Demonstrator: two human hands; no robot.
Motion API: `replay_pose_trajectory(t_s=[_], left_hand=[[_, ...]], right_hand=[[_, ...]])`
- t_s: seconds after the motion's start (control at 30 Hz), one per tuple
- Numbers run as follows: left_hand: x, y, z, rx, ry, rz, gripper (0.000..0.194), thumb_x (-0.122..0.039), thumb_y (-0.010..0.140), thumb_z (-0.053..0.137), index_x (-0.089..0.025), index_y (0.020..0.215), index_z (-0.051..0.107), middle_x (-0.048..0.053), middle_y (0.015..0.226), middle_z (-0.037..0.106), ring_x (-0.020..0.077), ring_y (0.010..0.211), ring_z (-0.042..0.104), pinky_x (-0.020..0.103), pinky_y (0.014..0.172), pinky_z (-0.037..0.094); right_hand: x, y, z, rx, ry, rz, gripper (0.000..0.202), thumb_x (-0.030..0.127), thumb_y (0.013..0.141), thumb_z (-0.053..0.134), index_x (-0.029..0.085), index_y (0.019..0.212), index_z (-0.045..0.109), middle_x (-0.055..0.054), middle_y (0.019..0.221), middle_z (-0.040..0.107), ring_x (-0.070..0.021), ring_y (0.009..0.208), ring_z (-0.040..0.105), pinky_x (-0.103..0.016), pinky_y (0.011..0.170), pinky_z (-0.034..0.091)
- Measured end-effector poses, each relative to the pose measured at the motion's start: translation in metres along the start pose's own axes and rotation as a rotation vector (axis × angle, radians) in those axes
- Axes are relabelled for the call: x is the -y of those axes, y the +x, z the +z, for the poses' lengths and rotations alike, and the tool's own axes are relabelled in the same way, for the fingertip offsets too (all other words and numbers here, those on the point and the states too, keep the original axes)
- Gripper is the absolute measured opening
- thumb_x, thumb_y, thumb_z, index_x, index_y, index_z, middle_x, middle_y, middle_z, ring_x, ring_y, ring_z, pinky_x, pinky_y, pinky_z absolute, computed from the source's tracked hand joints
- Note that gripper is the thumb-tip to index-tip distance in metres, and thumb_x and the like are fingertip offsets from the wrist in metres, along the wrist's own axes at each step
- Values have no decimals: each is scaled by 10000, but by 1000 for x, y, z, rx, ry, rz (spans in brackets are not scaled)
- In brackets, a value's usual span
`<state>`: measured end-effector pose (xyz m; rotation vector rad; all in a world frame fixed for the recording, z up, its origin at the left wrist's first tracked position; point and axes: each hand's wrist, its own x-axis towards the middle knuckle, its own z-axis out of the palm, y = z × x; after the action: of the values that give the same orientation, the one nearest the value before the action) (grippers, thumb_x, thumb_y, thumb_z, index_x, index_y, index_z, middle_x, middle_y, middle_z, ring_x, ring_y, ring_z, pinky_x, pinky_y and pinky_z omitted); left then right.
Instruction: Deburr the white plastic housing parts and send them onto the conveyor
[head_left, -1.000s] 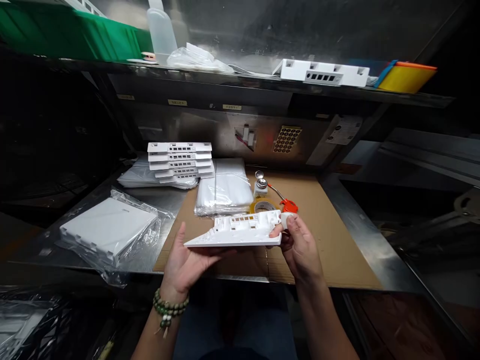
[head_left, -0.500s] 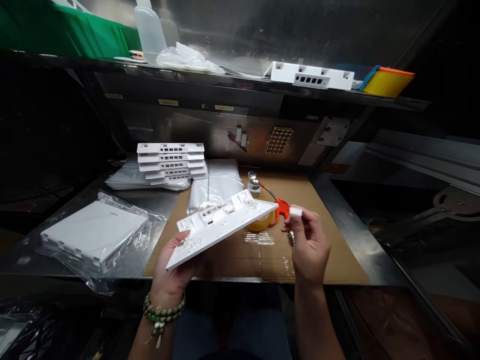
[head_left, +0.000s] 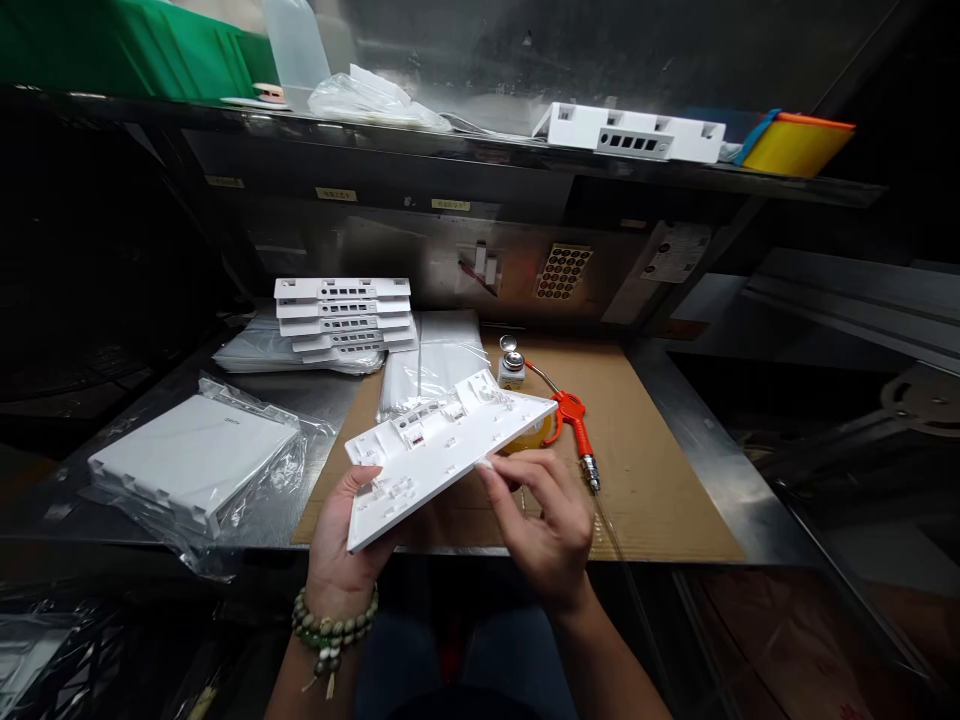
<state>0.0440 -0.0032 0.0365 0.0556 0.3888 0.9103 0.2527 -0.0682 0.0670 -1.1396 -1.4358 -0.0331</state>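
Observation:
My left hand (head_left: 346,535) grips a white plastic device housing (head_left: 450,455) by its left end, thumb on top. The housing is held tilted above the cardboard, its moulded inner side with clips and port openings facing up. My right hand (head_left: 544,515) is closed, thumb and fingers pinching a small white piece (head_left: 485,463) against the housing's near right edge. Most of that piece is hidden by the fingers, so its material is unclear. Just behind the right hand lies a red air blow gun (head_left: 576,425) on the cardboard, beside a yellowish roll of tape (head_left: 531,432), partly covered.
Several white housings (head_left: 343,318) are stacked at the back left. A bagged white device (head_left: 199,455) lies at left. Flat plastic bags (head_left: 435,350) and a small dispenser bottle (head_left: 511,370) stand behind the cardboard (head_left: 660,480). Overhead, a metal shelf (head_left: 487,140) carries another housing (head_left: 634,135).
My right hand has moved left and down, bringing the small white piece from beside the blow gun to the housing's edge. The held housing has shifted slightly right, and the view has moved a little.

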Motion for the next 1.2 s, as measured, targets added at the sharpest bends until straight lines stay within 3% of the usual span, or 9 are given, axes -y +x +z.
replay_pose_trajectory(t_s=[0.2,0.3,0.4,0.47,0.63,0.7,0.77,0.97,1.2], left_hand=[[6,-1,13,195,75,94,902,-94,807,437,-256,1662,200,96,1529,573,333,1403,533,592,1223,326],[8,-3,21,226,107,106,927,-99,790,436,-242,1666,172,99,1542,559,334,1414,522,595,1232,304],[11,-6,27,219,121,127,939,-102,782,441,-236,1667,157,102,1531,573,345,1408,527,611,1228,309],[13,-8,33,170,115,142,946,-96,768,448,-217,1663,168,115,1507,596,359,1385,552,623,1217,333],[10,-12,52,-188,105,311,865,-84,761,503,-128,1604,312,162,1335,712,382,1214,682,619,1124,473],[6,-15,59,-273,109,359,799,-83,748,548,-95,1536,418,164,1227,755,376,1127,724,586,1058,541],[3,-17,64,-295,135,403,733,-76,719,613,-84,1446,519,148,1120,780,361,1054,748,536,994,590],[11,-19,70,-322,247,580,677,-45,611,769,-141,1268,641,52,937,782,300,911,767,417,887,629],[16,-18,68,-313,258,633,710,-51,602,762,-175,1288,626,49,954,785,296,939,756,417,878,620]], right_hand=[[-8,1,-1,-102,-54,36,240,85,896,731,266,1054,745,-31,902,706,-164,759,655,-323,687,573],[-8,0,-2,-31,-29,8,279,82,888,733,272,1092,747,-34,932,725,-174,782,683,-330,715,589],[-11,1,-3,-103,-47,37,245,101,886,747,279,1055,756,-35,938,721,-190,815,682,-347,729,583],[-12,2,-3,-132,-60,59,230,103,884,751,277,1033,761,-33,928,711,-187,803,667,-344,716,570],[-3,-10,-4,134,121,64,248,90,882,748,266,1056,765,-37,933,719,-184,799,675,-329,698,565],[1,-14,-7,95,154,112,241,100,885,752,271,1054,767,-37,950,713,-192,841,678,-334,723,566],[6,-14,-9,87,154,139,259,103,895,743,270,1092,762,-44,1005,702,-202,911,681,-344,778,574],[43,-15,10,400,251,-10,274,70,929,683,199,1167,725,-75,1027,674,-176,929,687,-288,808,596],[52,-20,23,442,232,-64,176,61,925,685,153,1071,719,-75,936,676,-161,829,679,-269,740,576]])
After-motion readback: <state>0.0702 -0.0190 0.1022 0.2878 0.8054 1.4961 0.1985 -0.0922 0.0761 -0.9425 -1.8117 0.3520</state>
